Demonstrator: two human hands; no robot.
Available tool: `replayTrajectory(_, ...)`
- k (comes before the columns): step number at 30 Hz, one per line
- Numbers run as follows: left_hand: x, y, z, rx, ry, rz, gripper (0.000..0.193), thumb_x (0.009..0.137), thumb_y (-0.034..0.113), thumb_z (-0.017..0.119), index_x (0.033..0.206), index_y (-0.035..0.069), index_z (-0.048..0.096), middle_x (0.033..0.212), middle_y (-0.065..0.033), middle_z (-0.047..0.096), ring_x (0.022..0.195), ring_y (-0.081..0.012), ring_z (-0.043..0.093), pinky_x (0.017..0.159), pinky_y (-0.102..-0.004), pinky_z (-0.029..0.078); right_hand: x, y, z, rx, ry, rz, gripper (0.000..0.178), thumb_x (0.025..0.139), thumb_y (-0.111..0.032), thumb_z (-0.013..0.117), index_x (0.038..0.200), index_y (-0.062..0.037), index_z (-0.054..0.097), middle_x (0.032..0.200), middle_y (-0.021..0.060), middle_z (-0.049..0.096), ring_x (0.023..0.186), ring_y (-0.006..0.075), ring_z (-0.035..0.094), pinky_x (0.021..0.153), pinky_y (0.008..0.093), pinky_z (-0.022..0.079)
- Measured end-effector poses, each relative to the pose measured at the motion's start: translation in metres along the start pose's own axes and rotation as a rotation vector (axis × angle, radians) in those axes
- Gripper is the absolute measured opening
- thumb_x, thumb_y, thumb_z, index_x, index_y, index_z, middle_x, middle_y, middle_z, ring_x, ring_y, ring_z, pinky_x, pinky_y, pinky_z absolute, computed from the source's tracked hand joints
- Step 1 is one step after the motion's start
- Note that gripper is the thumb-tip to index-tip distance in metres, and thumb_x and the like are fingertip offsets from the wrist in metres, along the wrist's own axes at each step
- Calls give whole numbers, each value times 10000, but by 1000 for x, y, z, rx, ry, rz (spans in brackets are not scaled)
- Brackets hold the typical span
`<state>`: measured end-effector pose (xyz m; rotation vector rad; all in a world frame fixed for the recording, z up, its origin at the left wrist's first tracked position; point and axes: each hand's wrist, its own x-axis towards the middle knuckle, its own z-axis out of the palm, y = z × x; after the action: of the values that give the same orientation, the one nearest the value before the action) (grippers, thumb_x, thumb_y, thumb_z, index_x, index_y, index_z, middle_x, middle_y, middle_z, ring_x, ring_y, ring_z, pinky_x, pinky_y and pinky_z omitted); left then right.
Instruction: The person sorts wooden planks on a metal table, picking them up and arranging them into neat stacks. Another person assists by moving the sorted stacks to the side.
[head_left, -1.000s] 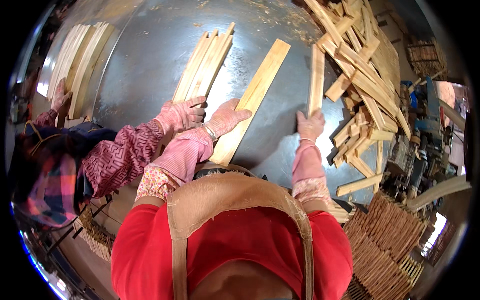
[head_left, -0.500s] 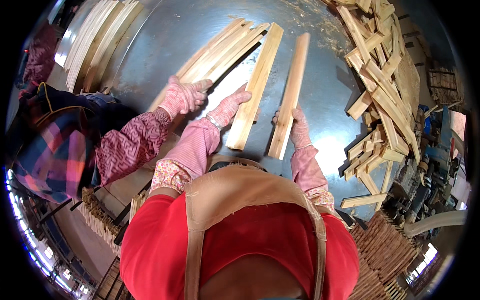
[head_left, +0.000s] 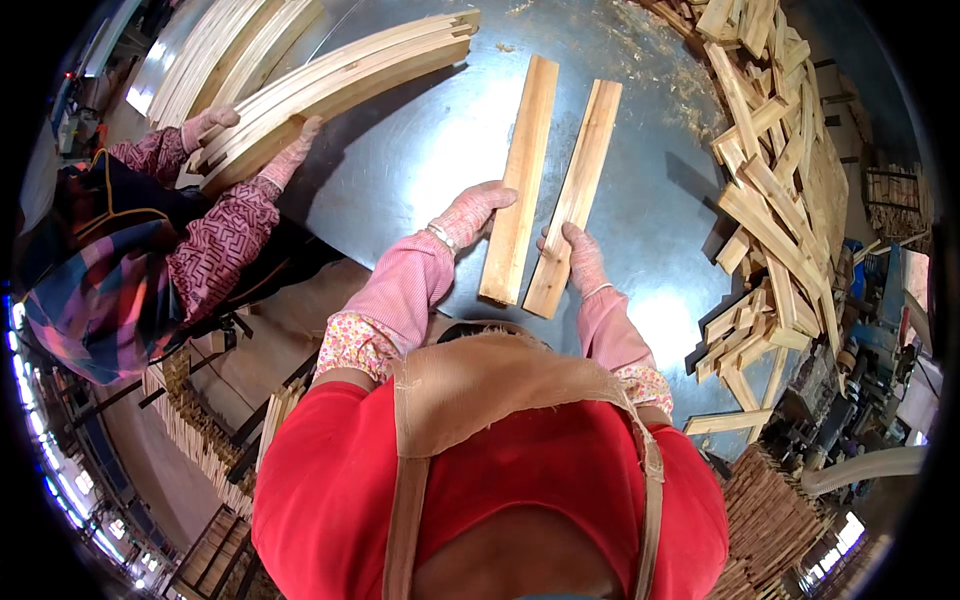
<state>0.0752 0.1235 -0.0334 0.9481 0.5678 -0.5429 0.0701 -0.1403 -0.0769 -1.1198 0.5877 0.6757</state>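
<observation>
In a pinkish glove, my left hand (head_left: 476, 214) grips a pale wooden board (head_left: 520, 180) by its left edge, thumb on top and the other fingers hidden beneath. My right hand (head_left: 582, 256), gloved the same way, is closed on the lower part of a second, slightly narrower wooden board (head_left: 577, 190). Both boards point away from me side by side over the grey metal table (head_left: 420, 180), a narrow gap between them. The right board has a small dark mark near my right thumb.
On the left a co-worker's gloved hands (head_left: 290, 155) hold a bundle of long wooden strips (head_left: 350, 75). More strips (head_left: 215, 55) lie behind it. A loose heap of wood pieces (head_left: 775, 210) covers the table's right side, with stacked wood (head_left: 765, 500) below and machinery (head_left: 880, 330) beyond.
The co-worker has carried the bundle of strips away to the left, off from beside my left hand. My two boards have come closer together, the left one shifting right.
</observation>
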Motion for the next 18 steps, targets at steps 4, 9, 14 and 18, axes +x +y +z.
replayTrajectory(4,-22,-42,-17,-233,-236,-78,670,970,203,793,1545,-41,551,1429,-160,697,1286,-287,686,1179,-435,518,-4,-2,-3,9,-23,11,403,1088,-263,647,1344,45,599,1130,190,746,925,325,765,832,454,654)
replayTrajectory(9,-66,-89,-5,42,-239,34,692,959,275,789,1545,-15,562,1324,-106,723,1169,-199,688,1060,-399,555,-5,-6,7,-37,46,-5,418,1086,-274,655,1344,49,596,1145,194,749,929,327,767,832,462,657)
replayTrajectory(14,14,41,8,496,48,217,613,950,389,818,1372,-25,654,1155,-119,764,1006,-200,733,889,-383,610,5,0,-4,-57,41,8,435,1104,-333,634,1343,29,610,1136,174,755,940,306,776,841,444,652)
replayTrajectory(18,108,245,11,301,68,526,554,972,415,759,1334,8,656,1025,-129,740,845,-259,732,752,-386,609,7,0,-7,-110,-23,4,581,1116,-478,613,1399,29,598,1160,185,758,944,296,774,860,444,653)
